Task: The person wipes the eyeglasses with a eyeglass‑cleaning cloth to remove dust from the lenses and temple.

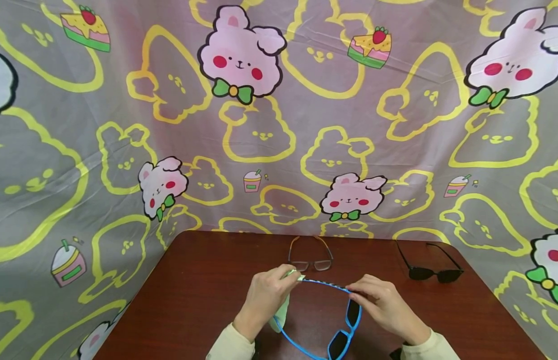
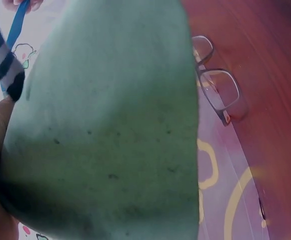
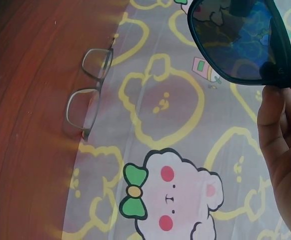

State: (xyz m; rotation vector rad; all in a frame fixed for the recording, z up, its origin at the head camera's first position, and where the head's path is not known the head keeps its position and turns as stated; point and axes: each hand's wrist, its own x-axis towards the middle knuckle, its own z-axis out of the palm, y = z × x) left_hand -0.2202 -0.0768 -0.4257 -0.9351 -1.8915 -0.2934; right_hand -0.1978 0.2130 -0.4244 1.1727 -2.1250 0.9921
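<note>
Blue-framed sunglasses [image 1: 353, 314] with dark lenses hang between both hands, their temples spread. My right hand [image 1: 387, 302] pinches them at the corner where one temple meets the front; in the right wrist view a dark lens [image 3: 235, 45] rises above the fingers. My left hand [image 1: 267, 295] holds a pale green cloth [image 1: 282, 314], its fingertips pinching it at the far end of that temple. The left wrist view is mostly filled by the speckled cloth [image 2: 110, 100], with the temple's black-and-white striped inner side [image 2: 5, 62] beside it.
On the brown table [image 1: 193, 290], thin-rimmed clear glasses [image 1: 311, 266] stand beyond the hands. Black sunglasses [image 1: 436, 274] lie at the right with temples unfolded. A patterned cloth curtain [image 1: 270, 170] surrounds the table's back and sides.
</note>
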